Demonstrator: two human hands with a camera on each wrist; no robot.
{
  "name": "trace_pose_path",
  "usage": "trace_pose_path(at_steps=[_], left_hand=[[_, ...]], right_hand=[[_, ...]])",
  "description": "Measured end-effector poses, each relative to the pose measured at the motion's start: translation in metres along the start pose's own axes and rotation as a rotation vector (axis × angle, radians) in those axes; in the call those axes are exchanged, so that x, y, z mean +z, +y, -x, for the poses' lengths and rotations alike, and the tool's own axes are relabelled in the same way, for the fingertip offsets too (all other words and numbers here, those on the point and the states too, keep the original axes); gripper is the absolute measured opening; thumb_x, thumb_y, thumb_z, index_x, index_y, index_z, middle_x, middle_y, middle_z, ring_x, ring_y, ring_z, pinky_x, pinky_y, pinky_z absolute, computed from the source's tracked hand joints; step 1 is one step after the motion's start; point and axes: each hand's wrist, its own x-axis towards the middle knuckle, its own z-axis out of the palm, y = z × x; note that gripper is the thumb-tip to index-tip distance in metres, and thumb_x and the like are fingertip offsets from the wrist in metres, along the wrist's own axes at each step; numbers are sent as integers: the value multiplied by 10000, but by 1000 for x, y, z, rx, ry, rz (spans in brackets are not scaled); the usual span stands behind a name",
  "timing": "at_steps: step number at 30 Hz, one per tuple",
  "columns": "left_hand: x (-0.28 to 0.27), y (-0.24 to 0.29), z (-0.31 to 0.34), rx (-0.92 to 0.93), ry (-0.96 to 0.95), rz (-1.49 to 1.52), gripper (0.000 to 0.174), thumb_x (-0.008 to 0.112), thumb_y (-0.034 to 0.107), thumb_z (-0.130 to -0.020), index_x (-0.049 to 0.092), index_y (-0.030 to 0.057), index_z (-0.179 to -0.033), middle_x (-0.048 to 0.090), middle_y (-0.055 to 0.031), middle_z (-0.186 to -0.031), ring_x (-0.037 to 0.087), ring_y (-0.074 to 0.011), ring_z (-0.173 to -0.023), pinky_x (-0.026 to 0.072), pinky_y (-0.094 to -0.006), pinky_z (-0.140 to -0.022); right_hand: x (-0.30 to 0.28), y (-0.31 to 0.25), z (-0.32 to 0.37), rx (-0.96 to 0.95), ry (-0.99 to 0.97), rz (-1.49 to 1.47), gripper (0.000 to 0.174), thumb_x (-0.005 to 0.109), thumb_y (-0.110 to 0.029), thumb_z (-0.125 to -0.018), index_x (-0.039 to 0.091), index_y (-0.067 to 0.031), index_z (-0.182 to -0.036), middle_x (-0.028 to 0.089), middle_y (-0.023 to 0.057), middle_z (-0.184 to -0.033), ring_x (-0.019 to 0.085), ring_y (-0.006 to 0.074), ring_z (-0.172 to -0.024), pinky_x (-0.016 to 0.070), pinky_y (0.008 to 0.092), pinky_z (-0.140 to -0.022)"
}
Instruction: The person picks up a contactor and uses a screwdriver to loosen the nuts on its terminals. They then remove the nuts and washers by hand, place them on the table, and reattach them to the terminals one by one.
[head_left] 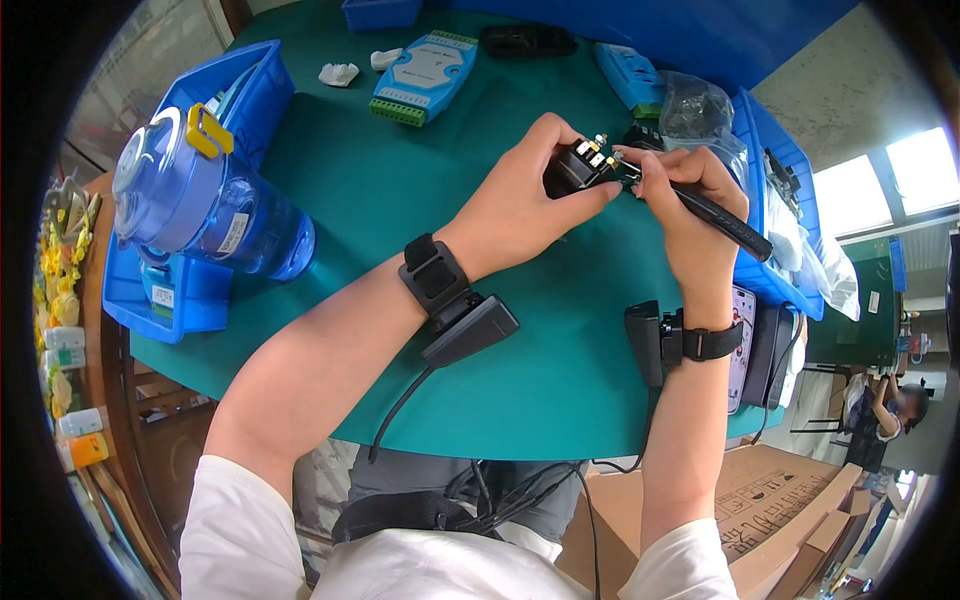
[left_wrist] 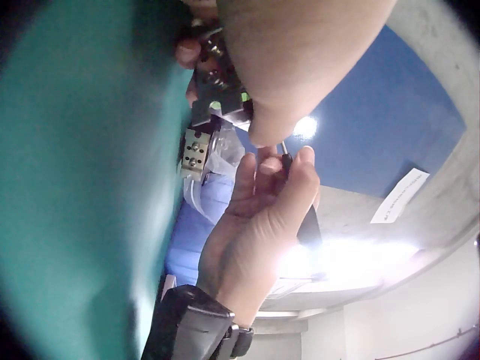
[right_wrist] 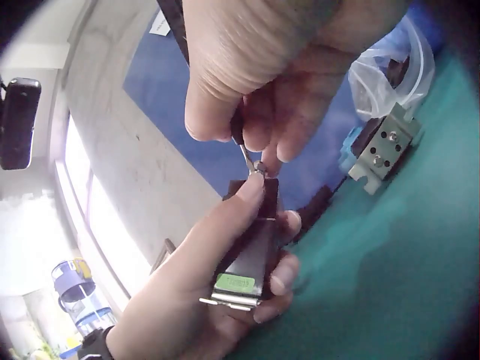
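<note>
I watch the left hand (head_left: 520, 200) grip a black rectangular plastic block (head_left: 567, 177) with metal terminals (head_left: 590, 153) above the green tabletop (head_left: 560, 350) while the right hand (head_left: 692, 238) pinches a slim black-handled screwdriver (head_left: 728, 224), which, I judge, could skid off the small silver screw (right_wrist: 260, 168) if tilted.

Got 1 boxy black block (head_left: 566, 178) here, held up and kinda tilted, green label (right_wrist: 235, 283) on it, metal clip (right_wrist: 232, 303) at 1 end, shiny screw terminals (head_left: 597, 152) at the other. The 1 black-handled screwdriver (head_left: 722, 220) slants in from the block's right (head view), thin metal tip right by those terminals.
</note>
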Motion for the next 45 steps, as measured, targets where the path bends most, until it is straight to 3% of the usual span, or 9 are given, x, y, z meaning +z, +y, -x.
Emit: trace_pose_path(at_steps=[9, 18, 36, 42, 45], left_hand=[[1, -2, 0, -47, 26, 43, 390, 763, 253, -903, 481, 38, -1067, 536, 12, -853, 478, -37, -734, 414, -221, -624], [1, -7, -1, -5, 23, 19, 384, 764, 254, -898, 484, 50, -1064, 538, 8, -851, 480, -45, -724, 412, -225, -615], [0, -3, 0, 30, 3, -1, 346, 768, 234, -886, 497, 69, -1024, 546, -3, -883, 482, -60, -752, 421, -236, -650], [-1, -3, 0, -19, -13, 31, 286, 721, 212, -934, 490, 65, -1017, 537, 9, -870, 491, -46, -753, 419, -226, -636], [1, -5, 0, -38, 9, 151, 242, 682, 192, -964, 489, 58, -1023, 539, 11, -873, 501, -42, -758, 422, -222, -628]], right_hand=[[16, 2, 3, -159, 61, 126, 168, 757, 13, -854, 601, 23, -794, 732, 119, -857, 711, 149, -860, 553, 262, -748], [10, 0, 1, -29, 65, 83, 145, 752, -9, -865, 621, 15, -807, 741, 117, -877, 654, 96, -768, 519, 230, -705], [0, -4, -1, 14, -21, -5, 170, 722, 29, -864, 580, 13, -772, 719, 107, -830, 712, 170, -864, 543, 270, -762], [1, -5, 0, -11, -30, -8, 168, 722, 36, -860, 581, 12, -773, 718, 103, -824, 713, 176, -868, 544, 277, -772], [8, -6, 1, -141, -4, 13, 170, 731, 37, -853, 583, 12, -774, 714, 100, -818, 719, 187, -874, 549, 280, -763]])
